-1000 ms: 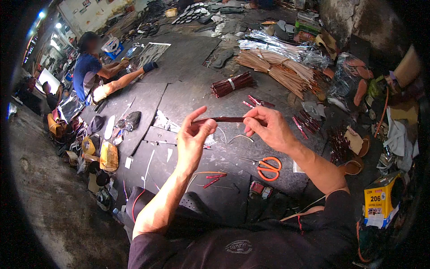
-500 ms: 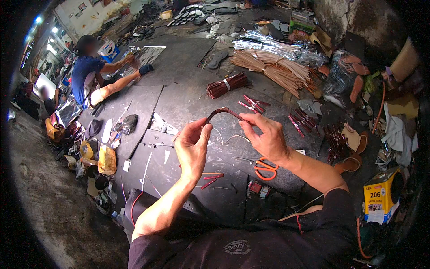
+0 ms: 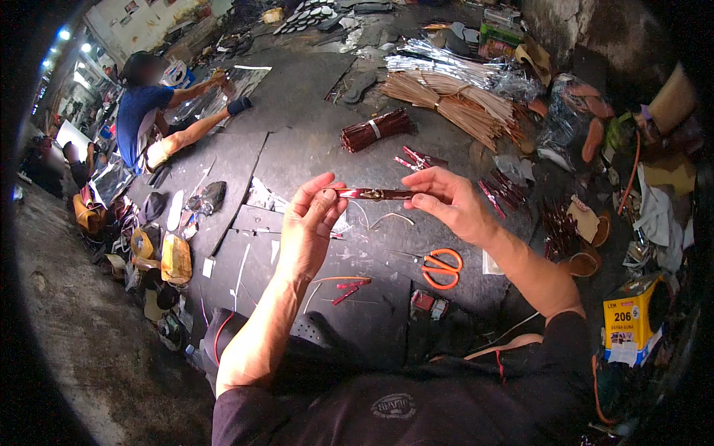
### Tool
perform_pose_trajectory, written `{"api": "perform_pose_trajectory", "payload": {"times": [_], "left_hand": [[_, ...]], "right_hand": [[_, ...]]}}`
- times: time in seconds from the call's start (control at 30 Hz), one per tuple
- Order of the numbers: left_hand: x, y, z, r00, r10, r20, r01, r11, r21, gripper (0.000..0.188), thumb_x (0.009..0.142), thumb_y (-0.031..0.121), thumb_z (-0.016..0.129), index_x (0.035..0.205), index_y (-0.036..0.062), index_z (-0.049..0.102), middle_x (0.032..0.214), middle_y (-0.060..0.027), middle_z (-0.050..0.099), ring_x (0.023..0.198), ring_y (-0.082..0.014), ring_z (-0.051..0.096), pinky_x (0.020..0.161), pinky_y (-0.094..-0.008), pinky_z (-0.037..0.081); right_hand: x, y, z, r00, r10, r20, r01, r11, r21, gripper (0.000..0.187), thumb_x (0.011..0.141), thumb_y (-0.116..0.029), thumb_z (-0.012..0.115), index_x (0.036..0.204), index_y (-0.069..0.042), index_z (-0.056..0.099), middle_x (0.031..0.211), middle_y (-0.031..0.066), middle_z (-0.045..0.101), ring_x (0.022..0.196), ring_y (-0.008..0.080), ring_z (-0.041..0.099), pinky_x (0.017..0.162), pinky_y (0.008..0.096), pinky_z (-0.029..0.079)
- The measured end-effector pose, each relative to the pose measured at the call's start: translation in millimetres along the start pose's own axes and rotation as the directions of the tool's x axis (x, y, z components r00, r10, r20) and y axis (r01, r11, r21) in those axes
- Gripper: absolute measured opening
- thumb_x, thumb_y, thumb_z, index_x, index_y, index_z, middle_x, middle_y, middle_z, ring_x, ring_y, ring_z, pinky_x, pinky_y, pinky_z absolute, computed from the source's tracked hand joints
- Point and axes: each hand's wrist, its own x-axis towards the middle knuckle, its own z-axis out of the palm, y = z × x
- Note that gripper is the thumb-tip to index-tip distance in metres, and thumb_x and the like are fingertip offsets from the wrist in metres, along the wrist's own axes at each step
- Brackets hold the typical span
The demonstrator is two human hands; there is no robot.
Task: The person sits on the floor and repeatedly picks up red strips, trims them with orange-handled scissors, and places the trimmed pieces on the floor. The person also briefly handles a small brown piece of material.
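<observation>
Glossy dark-red strip (image 3: 363,194) stretches level above the dark floor (image 3: 312,152), its left end pinched in the left hand (image 3: 305,221), its right end pinched in the right hand (image 3: 455,206). Orange-handled scissors (image 3: 442,268) lie on the floor below.

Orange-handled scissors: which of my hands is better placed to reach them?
Probably your right hand: the scissors lie closer to it than to your left hand, though both hold the dark red strip.
</observation>
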Motion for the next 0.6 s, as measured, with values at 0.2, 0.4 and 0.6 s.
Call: {"api": "perform_pose_trajectory", "payload": {"times": [0.2, 0.4, 0.6], "left_hand": [[-6, -2, 8, 0.991, 0.087, 0.104, -0.128, 0.85, 0.51, 0.041, 0.095, 0.012, 0.064, 0.133, -0.0011, 0.054, 0.117, -0.0154, 0.066, 0.11, -0.0204, 0.062, 0.1, -0.0347, 0.047], [-18, 4, 21, 0.959, 0.148, 0.242, -0.278, 0.66, 0.698, 0.054, 0.095, 0.015, 0.064, 0.145, 0.0062, 0.043, 0.142, -0.0198, 0.051, 0.128, -0.0276, 0.053, 0.104, -0.0391, 0.045], [-21, 13, 19, 0.966, 0.098, 0.24, -0.243, 0.659, 0.712, 0.038, 0.097, 0.013, 0.062, 0.133, 0.0015, 0.055, 0.134, -0.0153, 0.058, 0.12, -0.0238, 0.058, 0.1, -0.0369, 0.048]], "right_hand": [[-9, 16, -17, 0.966, 0.057, 0.252, 0.065, 0.89, -0.45, 0.022, 0.091, -0.022, 0.066, 0.103, -0.003, 0.068, 0.094, 0.0103, 0.071, 0.092, 0.0214, 0.067, 0.083, 0.0348, 0.051], [-27, 65, -112, 0.966, -0.123, -0.228, -0.059, 0.752, -0.657, 0.017, 0.088, -0.015, 0.066, 0.1, -0.004, 0.071, 0.092, 0.0092, 0.069, 0.084, 0.0185, 0.065, 0.075, 0.0334, 0.051], [-132, 111, -292, 0.67, -0.325, -0.667, -0.356, 0.648, -0.674, 0.021, 0.092, -0.013, 0.061, 0.109, -0.003, 0.069, 0.107, 0.0137, 0.071, 0.101, 0.0253, 0.067, 0.087, 0.0334, 0.05]]}}
